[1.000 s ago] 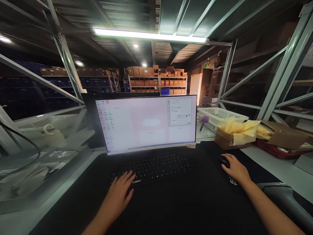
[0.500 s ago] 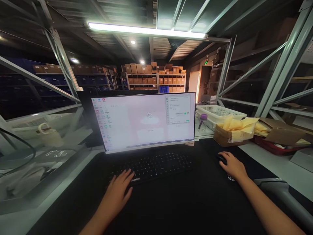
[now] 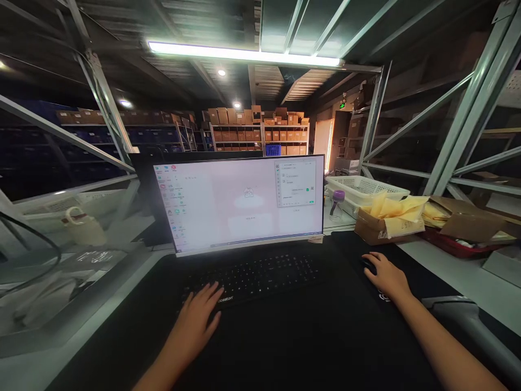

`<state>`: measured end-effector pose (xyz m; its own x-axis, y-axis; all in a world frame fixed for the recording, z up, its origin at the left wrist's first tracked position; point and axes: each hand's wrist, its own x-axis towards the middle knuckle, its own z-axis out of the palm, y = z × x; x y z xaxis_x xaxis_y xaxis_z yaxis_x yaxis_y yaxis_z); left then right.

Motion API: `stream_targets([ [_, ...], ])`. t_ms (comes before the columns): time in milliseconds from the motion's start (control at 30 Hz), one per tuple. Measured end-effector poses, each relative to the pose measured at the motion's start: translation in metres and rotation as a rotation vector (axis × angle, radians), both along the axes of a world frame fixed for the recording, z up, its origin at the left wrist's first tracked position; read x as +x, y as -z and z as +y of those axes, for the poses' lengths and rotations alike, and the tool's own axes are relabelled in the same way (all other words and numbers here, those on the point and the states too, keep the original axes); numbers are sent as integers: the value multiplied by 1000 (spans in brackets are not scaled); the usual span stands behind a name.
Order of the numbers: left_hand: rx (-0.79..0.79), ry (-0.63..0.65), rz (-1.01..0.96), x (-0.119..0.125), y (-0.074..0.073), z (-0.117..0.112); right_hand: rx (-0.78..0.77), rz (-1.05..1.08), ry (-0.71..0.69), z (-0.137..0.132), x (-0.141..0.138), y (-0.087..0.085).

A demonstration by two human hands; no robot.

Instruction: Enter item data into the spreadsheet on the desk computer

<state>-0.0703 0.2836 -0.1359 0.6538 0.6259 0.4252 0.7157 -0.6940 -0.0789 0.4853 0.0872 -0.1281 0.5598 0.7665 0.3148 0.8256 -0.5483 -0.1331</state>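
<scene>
A lit monitor [image 3: 240, 201] stands on a black desk mat [image 3: 285, 336], with a black keyboard [image 3: 252, 277] in front of it. My left hand [image 3: 197, 317] lies flat on the keyboard's near left corner, fingers stretched out and holding nothing. My right hand [image 3: 386, 277] is curved over a black mouse [image 3: 368, 264] to the right of the keyboard, fingers wrapped on it.
A cardboard box of yellow envelopes [image 3: 388, 217] and a white basket [image 3: 366, 190] stand at the right, with a small purple-capped bottle [image 3: 337, 203] by the screen. A grey handheld scanner [image 3: 464, 315] lies by my right forearm. Metal shelf struts [image 3: 464, 125] frame both sides.
The view has shifted slightly; both hands stay where they were, the left on the keyboard and the right on the mouse.
</scene>
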Motion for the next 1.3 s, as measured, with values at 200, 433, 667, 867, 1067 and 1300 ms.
stream_targets([
  [200, -4, 2, -23, -1, 3, 1, 13, 0, 6, 1, -1, 0],
  [433, 0, 14, -38, -1, 5, 3, 56, -11, 26, 1, 5, 5],
  [667, -20, 21, -50, 1, 1, 0, 196, -306, -67, 8, -12, -1],
  [867, -22, 20, -30, 1, 1, 0, 243, -409, -177, 24, -37, -4],
  [1067, -21, 13, -50, 2, 2, -1, 339, -265, -192, 18, -32, -6],
  [1300, -54, 10, -69, 4, -3, -8, 272, 127, -596, 52, -116, -8],
])
